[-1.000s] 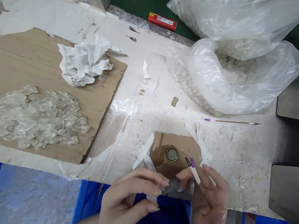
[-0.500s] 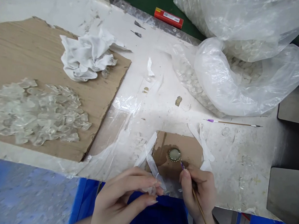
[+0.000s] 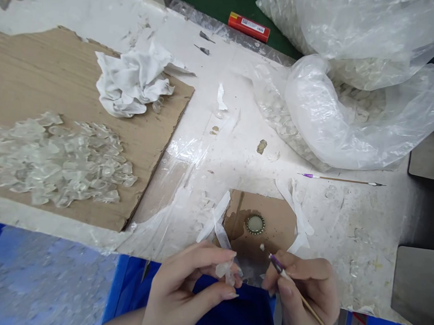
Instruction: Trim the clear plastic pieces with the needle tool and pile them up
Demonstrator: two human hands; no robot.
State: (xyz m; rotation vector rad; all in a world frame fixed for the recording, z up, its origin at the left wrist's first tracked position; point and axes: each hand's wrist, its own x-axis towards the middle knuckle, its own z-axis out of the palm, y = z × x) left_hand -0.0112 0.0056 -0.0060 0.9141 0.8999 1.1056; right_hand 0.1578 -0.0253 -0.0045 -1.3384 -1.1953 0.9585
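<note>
My left hand pinches a small clear flake between thumb and fingers at the table's front edge. My right hand grips a thin wooden-handled tool with a purple collar, its fine tip just above a cardboard patch. A tiny white bit lies close to that tip. On the patch, a little beyond the tip and apart from it, sits a round metal bezel with a beaded gold rim. White tape strips edge the patch.
A large cardboard sheet holds a heap of clear flakes and a crumpled white cloth. Plastic bags of flakes lie at the right. A second fine tool lies on the table. A red box is beyond the far edge.
My right hand has drawn back from the bezel toward the table's front edge, with the tool turned across it. The left hand has shifted slightly, keeping the flake.
</note>
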